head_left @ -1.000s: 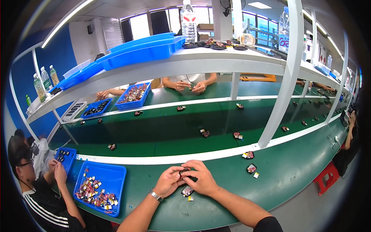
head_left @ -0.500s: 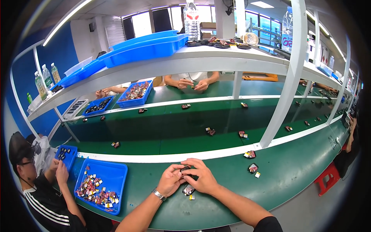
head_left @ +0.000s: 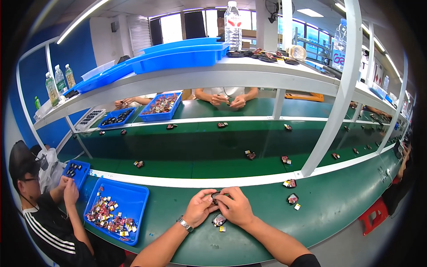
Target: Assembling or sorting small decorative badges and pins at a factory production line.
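Observation:
My left hand (head_left: 198, 210), with a metal watch on its wrist, grips a small black plastic housing (head_left: 215, 196) between thumb and fingers. From the other side my right hand (head_left: 236, 207) presses bent fingertips against the same housing and partly hides it, so its inside cannot be made out. On the green bench just below the hands lies a small electronic assembly (head_left: 218, 219) in a dark casing. A white and yellow block (head_left: 222, 228) sits beside it. Farther right are two similar assemblies, one (head_left: 289, 183) by the white rail and another (head_left: 292, 198) nearer me.
A blue tray (head_left: 146, 209) of loose red boards and white-yellow blocks stands left. Beyond it a co-worker (head_left: 49, 213) handles small parts at another blue tray (head_left: 84, 177). A white rail (head_left: 195, 181) borders a green belt (head_left: 195, 147) carrying scattered assemblies. A white post (head_left: 331, 93) supports the shelf (head_left: 187, 78).
My right fingers have drawn in from lying across the housing to a tighter bend at its side. The housing shows more above my fingers. The whole view has shifted slightly.

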`<state>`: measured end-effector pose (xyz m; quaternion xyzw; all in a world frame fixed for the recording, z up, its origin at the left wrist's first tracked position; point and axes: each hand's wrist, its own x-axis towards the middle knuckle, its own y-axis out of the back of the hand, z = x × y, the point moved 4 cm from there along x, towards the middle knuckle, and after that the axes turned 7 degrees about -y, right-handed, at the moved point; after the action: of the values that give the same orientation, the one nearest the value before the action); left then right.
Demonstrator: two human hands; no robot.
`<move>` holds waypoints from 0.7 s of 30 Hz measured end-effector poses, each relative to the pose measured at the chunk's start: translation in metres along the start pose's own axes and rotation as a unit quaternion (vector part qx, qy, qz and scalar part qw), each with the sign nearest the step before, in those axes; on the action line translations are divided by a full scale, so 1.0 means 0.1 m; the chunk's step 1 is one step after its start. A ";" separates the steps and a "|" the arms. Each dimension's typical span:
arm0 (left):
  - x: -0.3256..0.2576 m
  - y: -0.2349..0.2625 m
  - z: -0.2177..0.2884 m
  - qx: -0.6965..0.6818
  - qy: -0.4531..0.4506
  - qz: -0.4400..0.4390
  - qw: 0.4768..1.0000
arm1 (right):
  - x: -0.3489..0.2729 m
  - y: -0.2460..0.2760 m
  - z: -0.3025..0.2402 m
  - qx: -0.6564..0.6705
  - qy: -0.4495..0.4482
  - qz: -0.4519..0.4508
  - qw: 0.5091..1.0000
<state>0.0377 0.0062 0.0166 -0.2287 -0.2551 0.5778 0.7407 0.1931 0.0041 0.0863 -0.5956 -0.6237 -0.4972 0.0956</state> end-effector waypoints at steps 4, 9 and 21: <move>0.00 -0.06 0.03 0.015 0.008 0.014 1.000 | -0.02 -0.01 -0.04 -0.005 -0.022 -0.017 1.000; 0.01 -0.01 0.00 0.014 0.012 0.017 1.000 | -0.05 -0.06 -0.02 -0.065 0.001 -0.007 0.998; 0.02 -0.04 0.00 0.036 0.026 0.020 0.999 | -0.06 -0.07 -0.03 -0.100 0.003 -0.009 0.995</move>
<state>0.0406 0.0069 0.0191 -0.2218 -0.2109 0.5949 0.7433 0.1873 -0.0004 0.0794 -0.5952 -0.5761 -0.5593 0.0330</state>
